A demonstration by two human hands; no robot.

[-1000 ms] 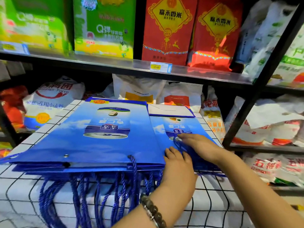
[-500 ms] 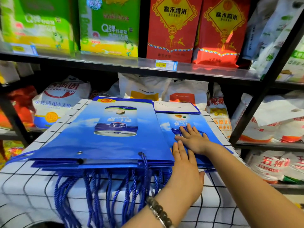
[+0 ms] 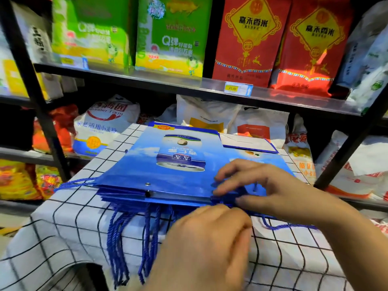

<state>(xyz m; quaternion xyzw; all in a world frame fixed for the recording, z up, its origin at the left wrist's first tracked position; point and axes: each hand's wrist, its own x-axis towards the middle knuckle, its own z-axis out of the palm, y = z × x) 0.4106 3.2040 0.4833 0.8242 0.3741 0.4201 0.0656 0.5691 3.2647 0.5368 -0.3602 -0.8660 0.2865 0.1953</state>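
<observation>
Glossy blue paper bags (image 3: 159, 164) with twisted cord handles (image 3: 117, 238) on checked cloth (image 3: 69, 223).

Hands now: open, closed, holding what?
Left hand: curled, its grip hidden; cannot be told.
Right hand: pinching the right blue bag by its near edge.
</observation>
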